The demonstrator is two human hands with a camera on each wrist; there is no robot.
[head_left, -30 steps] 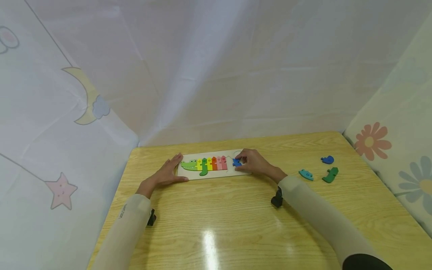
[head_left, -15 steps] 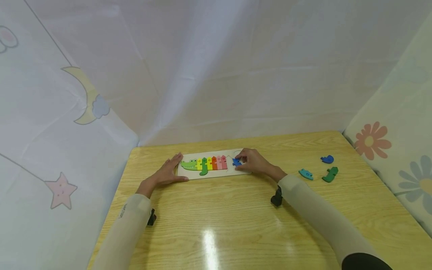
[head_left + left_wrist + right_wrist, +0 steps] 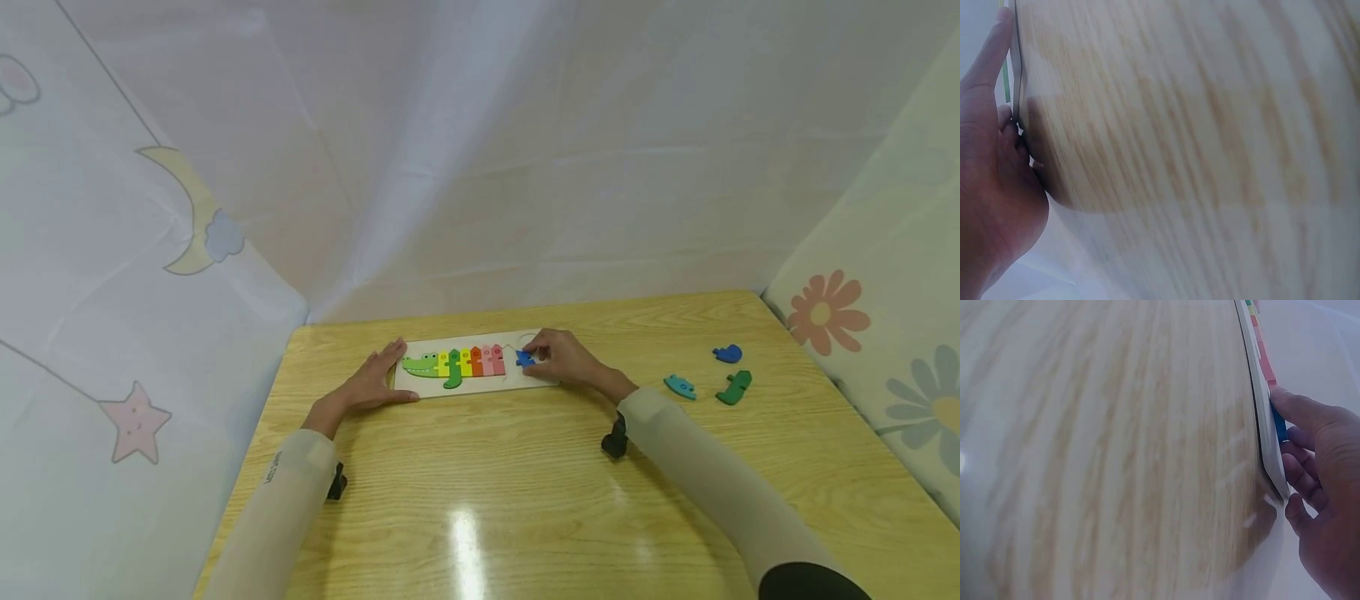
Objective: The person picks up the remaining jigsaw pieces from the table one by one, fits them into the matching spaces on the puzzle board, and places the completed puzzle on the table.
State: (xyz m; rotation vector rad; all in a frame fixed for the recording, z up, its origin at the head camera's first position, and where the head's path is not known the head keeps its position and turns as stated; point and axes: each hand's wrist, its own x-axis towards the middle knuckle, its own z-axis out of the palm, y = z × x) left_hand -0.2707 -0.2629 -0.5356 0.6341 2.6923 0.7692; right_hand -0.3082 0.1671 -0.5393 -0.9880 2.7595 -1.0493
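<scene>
Head view: one left hand (image 3: 367, 386), fingers straight, touches the left end of one pale rectangular wooden board (image 3: 480, 386), three flat blue-to-green pieces (image 3: 680, 387) right of it — right wrist view: one right hand (image 3: 1338, 475) pinches one flat blue piece (image 3: 1279, 425) at its right part.

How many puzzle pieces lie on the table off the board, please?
3: a light blue piece nearest the right hand, a dark blue piece farther back, and a green piece on its near side.
</scene>
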